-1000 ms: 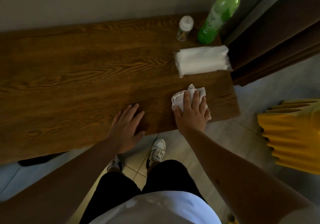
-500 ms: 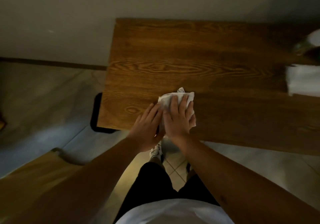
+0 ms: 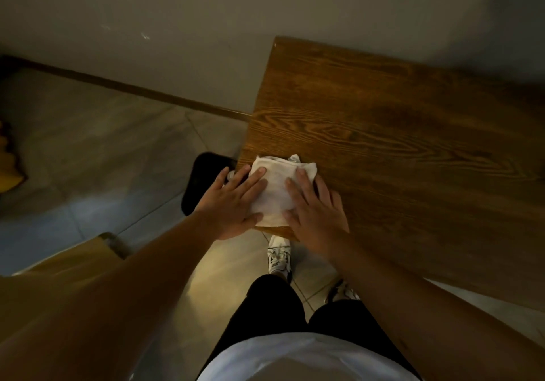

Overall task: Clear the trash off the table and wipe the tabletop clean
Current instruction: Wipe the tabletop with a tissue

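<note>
Both of your hands lie flat on the white cloth (image 3: pixel 275 192) — neither grip is closed around it; the fingers are extended and spread, palms down. Your left hand (image 3: pixel 233 206) covers the cloth's left side, with its outer fingers reaching past the left end of the tabletop (image 3: pixel 398 133). Your right hand (image 3: pixel 317 206) covers the cloth's right side, with its fingertips (image 3: pixel 300 172) near the cloth's far edge and its palm at the near edge of the tabletop.

Cloth position: the near-left corner of the wooden tabletop, crumpled and partly folded, with its near edge at the table's front edge. A small peak of fabric stands up at the far side. A visible strip of cloth shows between your two hands.

Tabletop condition: the visible wood-grain surface to the right of the cloth and behind it carries no objects. A darker patch shows further back on the surface — whether it is moisture or shadow cannot be determined.

Surroundings: a dark object (image 3: pixel 203 180) sits on the tiled floor (image 3: pixel 97 150) below the table's left end, partly hidden by your left hand. Your shoes (image 3: pixel 278 255) stand on the floor beneath the front edge.
</note>
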